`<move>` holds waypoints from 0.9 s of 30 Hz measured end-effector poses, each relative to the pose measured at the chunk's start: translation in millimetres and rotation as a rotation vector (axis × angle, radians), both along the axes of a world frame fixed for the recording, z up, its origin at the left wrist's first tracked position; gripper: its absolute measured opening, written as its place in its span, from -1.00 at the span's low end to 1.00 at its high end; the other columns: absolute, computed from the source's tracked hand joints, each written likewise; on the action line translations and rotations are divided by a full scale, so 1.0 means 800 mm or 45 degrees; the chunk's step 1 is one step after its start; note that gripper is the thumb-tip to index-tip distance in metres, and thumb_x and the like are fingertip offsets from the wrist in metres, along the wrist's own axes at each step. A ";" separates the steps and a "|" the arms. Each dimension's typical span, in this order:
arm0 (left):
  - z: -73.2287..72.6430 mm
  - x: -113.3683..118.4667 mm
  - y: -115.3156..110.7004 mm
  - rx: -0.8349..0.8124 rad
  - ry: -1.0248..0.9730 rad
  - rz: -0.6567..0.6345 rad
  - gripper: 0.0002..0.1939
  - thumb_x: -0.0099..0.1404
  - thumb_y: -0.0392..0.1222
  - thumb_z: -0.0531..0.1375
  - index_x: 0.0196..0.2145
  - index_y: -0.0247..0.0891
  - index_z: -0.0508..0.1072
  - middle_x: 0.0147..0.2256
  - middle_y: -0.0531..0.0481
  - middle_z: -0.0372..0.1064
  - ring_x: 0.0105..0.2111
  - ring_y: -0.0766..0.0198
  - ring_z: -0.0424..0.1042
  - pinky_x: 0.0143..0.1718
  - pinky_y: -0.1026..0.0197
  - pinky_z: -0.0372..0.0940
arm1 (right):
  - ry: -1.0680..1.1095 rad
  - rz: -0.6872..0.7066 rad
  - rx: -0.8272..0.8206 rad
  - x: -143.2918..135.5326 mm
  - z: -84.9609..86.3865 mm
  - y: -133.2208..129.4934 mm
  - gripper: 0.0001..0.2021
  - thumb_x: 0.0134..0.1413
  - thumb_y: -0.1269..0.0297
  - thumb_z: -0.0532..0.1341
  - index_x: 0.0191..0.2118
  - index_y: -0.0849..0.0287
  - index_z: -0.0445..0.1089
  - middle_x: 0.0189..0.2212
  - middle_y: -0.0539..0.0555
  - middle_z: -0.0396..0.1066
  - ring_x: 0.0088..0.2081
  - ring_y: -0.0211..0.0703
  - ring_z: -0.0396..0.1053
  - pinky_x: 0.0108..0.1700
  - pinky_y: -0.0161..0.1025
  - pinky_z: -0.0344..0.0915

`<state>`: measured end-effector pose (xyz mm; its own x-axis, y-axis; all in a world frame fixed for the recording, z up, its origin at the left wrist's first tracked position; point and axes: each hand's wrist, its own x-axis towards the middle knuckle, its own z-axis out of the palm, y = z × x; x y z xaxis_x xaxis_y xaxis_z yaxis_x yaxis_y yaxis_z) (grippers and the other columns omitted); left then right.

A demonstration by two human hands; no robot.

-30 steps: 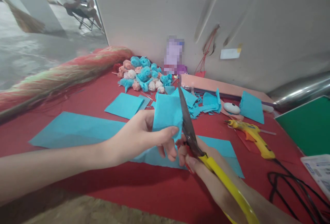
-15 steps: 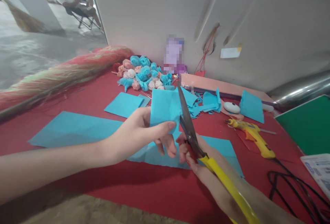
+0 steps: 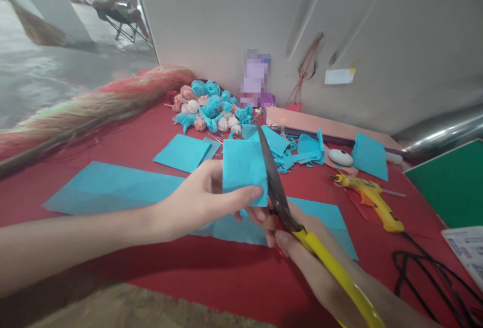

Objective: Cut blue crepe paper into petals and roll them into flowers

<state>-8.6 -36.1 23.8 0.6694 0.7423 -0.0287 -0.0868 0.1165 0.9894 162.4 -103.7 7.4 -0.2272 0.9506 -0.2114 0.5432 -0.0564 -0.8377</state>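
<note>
Folded blue paper (image 3: 243,164) stands long axis upright, pinched by my left hand (image 3: 204,199), its right edge meeting the scissors (image 3: 277,189), whose blades slant forward-left from the grip of my right hand (image 3: 309,272).

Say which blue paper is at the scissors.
The small rectangle held up in the left hand, its right edge against the scissors; the other blue papers rest on the table.

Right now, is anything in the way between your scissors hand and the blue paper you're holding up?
Only the scissors in the right hand, blades at the folded blue paper's right edge. The left hand grips its lower part, fingertips close by.
</note>
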 end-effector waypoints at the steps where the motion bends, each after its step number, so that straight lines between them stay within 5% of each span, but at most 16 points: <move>1: -0.001 0.000 0.000 0.010 -0.009 0.002 -0.86 0.17 -0.26 0.18 -0.50 -0.34 0.47 -0.54 0.04 0.49 -0.51 0.36 0.47 -0.52 0.43 0.37 | 0.015 0.001 0.011 0.002 -0.001 -0.001 -0.79 -0.06 0.19 -0.08 -0.40 0.18 0.19 -0.58 0.02 0.22 -0.59 -0.27 0.10 -0.55 -0.30 0.02; 6: -0.005 -0.001 0.000 0.078 -0.037 0.011 -0.77 0.21 -0.21 0.14 -0.54 -0.35 0.44 -0.54 0.02 0.47 -0.54 0.35 0.45 -0.56 0.40 0.36 | 0.117 0.024 -0.008 0.007 -0.009 -0.004 -0.82 -0.01 0.26 -0.05 -0.31 0.16 0.22 -0.55 0.00 0.22 -0.58 -0.29 0.11 -0.53 -0.32 0.05; 12: -0.003 -0.002 -0.001 0.187 0.051 0.065 -0.76 0.21 -0.21 0.12 -0.55 -0.36 0.44 -0.57 0.03 0.44 -0.56 0.37 0.42 -0.56 0.43 0.33 | 0.246 -0.107 -0.166 -0.007 -0.015 -0.002 -0.83 -0.15 0.19 0.02 -0.44 0.18 0.20 -0.47 0.08 0.28 -0.56 -0.28 0.12 -0.55 -0.32 0.06; 20: 0.002 -0.001 -0.004 0.221 0.141 0.102 -0.77 0.18 -0.21 0.13 -0.57 -0.38 0.40 -0.59 0.01 0.41 -0.56 0.32 0.42 -0.52 0.36 0.36 | 0.249 -0.147 -0.005 -0.009 -0.022 -0.005 -0.87 -0.20 0.29 0.03 -0.43 0.17 0.22 -0.55 0.02 0.26 -0.57 -0.27 0.16 -0.56 -0.34 0.05; 27: -0.001 -0.001 -0.005 0.166 0.099 0.068 -0.78 0.20 -0.23 0.13 -0.55 -0.38 0.41 -0.57 0.03 0.42 -0.54 0.38 0.41 -0.50 0.42 0.34 | 0.293 0.096 -0.040 0.006 -0.013 -0.007 -0.88 0.04 0.40 -0.02 -0.31 0.15 0.21 -0.50 -0.03 0.21 -0.56 -0.33 0.07 -0.51 -0.34 0.07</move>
